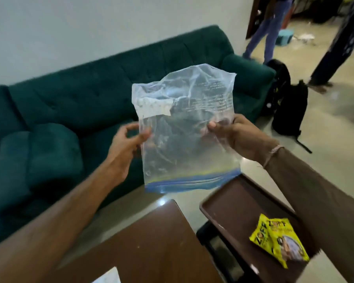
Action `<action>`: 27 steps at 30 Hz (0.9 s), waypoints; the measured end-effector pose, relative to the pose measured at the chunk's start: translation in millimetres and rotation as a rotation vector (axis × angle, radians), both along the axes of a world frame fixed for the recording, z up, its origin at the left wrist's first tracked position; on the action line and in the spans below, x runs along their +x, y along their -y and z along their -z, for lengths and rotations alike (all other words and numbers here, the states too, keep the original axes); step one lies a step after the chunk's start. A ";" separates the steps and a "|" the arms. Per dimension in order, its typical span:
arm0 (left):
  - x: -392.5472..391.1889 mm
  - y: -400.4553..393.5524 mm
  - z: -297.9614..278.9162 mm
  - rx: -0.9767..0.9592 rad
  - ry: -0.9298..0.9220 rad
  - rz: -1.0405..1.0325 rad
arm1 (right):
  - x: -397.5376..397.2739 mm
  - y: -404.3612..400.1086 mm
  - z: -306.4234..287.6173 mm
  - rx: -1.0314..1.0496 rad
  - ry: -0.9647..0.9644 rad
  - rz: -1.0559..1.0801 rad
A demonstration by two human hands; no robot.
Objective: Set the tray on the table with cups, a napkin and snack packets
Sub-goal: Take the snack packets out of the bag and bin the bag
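Observation:
A clear zip-lock bag (184, 135) hangs upside down in front of me, its blue zip strip at the bottom, and it looks empty. My left hand (127, 148) pinches its left edge between thumb and fingers. My right hand (235, 135) grips its right side. Below them a dark brown tray (229, 207) lies at the lower right. Two yellow snack packets (278, 242) lie overlapped on the tray, close under my right forearm. No cups or napkin are visible.
A brown wooden table (147, 242) fills the lower middle, left of the tray. A dark green sofa (70, 111) runs along the wall behind. Black backpacks (284, 107) sit on the floor at the right, and two people's legs stand at the far upper right.

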State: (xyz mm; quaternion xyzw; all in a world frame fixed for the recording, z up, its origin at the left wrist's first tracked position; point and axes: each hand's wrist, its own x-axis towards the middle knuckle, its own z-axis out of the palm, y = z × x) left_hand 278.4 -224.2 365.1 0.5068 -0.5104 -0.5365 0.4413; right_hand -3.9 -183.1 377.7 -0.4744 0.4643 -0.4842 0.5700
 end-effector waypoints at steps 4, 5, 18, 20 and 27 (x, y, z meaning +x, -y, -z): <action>60.5 -11.1 -62.6 -0.081 -0.096 -0.068 | 64.0 18.4 -87.5 -0.055 -0.054 -0.010; 71.9 -12.3 -78.6 -0.112 -0.112 -0.130 | 78.1 23.4 -101.7 -0.069 -0.087 0.015; 343.0 -125.0 -282.1 -0.510 0.076 -0.421 | 338.8 -18.3 -298.5 -0.480 -0.407 -0.181; 388.5 -157.1 -307.5 -0.549 0.177 -0.423 | 380.5 -34.3 -326.1 -0.567 -0.488 -0.256; 533.2 -270.4 -379.3 -0.593 0.989 -0.661 | 540.9 -97.2 -400.1 -1.042 -0.888 -0.270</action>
